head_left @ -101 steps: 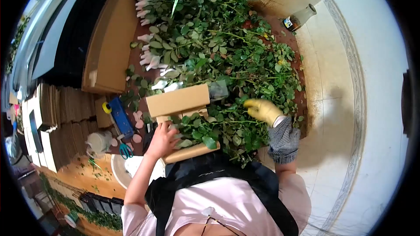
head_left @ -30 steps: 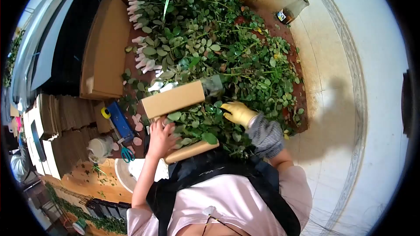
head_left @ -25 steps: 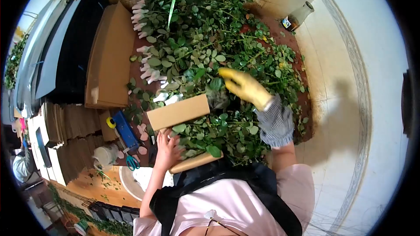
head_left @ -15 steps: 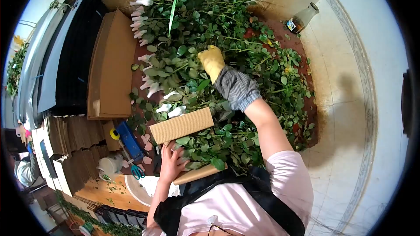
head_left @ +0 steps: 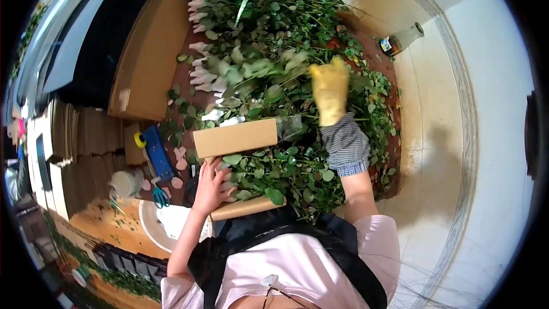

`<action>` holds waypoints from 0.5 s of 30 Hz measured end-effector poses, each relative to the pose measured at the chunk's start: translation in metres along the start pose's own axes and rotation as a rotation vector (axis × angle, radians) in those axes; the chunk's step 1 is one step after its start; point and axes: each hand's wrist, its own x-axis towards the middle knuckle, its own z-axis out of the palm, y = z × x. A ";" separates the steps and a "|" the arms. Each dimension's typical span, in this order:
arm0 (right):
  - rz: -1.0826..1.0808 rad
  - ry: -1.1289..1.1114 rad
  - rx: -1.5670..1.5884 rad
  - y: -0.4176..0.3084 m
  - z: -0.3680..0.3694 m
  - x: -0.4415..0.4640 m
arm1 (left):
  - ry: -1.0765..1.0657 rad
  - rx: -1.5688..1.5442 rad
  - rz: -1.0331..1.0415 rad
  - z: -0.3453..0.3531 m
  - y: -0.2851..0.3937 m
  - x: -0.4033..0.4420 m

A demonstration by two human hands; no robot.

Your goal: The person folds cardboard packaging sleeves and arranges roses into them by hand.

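My right hand, in a yellow glove with a grey striped cuff, is closed over a leafy rose stem at the right of the pile; blurred leaves trail to its left. Its fingertips are smeared by motion. My bare left hand lies with fingers apart by the left end of a leafy bunch, below a corrugated cardboard strip. A brown cardboard roll or edge lies along the near side. Many green rose stems lie across the table, their heads in white sleeves.
Tall cardboard sheets stand at the left, above stacked cardboard. A blue tool, teal scissors and a white tub are at lower left. A glass bottle lies by the tiled wall.
My right hand has moved right across the pile, with leaves dragging along. My left hand stays beside the bunch. The whole view has shifted a little.
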 end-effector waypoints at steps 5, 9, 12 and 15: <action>-0.127 0.676 0.282 0.073 -0.049 -0.026 | 0.050 -0.053 0.007 0.009 -0.008 -0.005; 0.135 0.350 0.595 0.066 -0.078 -0.101 | 0.137 0.013 0.012 0.024 -0.019 -0.013; 0.154 0.155 0.921 0.051 -0.049 -0.160 | 0.094 0.111 0.032 0.027 -0.028 -0.018; -0.115 0.125 0.673 0.009 -0.003 -0.197 | -0.013 0.186 0.022 0.019 -0.027 -0.016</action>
